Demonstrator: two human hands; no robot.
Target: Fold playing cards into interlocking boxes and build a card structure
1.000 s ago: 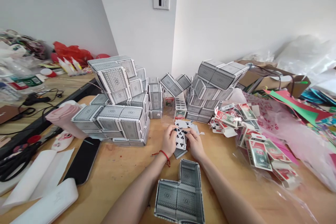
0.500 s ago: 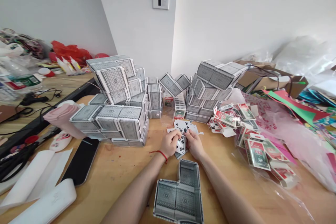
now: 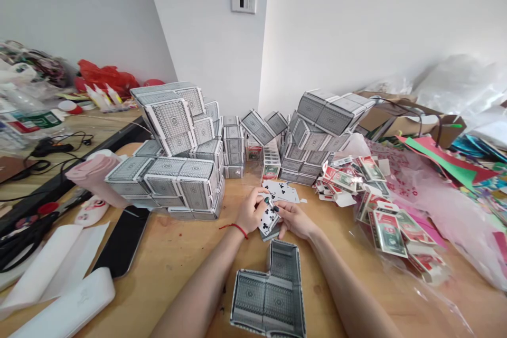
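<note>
Okay, so the big change in the last half second: the hands have come apart a bit. The left hand [image 3: 250,212] has slid out to the left, its red string bracelet [image 3: 233,227] going with it, and the right hand [image 3: 296,220] has dropped lower and flattened out, wrist swung off to the right. Before, they were bunched up knuckle to knuckle over the cards.

That opens up the view of the upper club card [image 3: 282,191], which lies face up just past the fingertips. The lower club card [image 3: 269,222] is tilted under the left hand, whose fingers curl down and seem to pinch it near the top. The right hand's fingers are together and reach in to that same card, but I can't tell if they're really gripping it or just touching.

Right behind the hands are stacks of little boxes [image 3: 178,185] made from grey-backed cards, and closer in, almost at the wrists, sits an open L-shaped card box [image 3: 269,301] on the worktop [image 3: 170,253]. Off to the right there's a heap of red and green card pieces [image 3: 384,232] on clear plastic, same spot as before.
</note>
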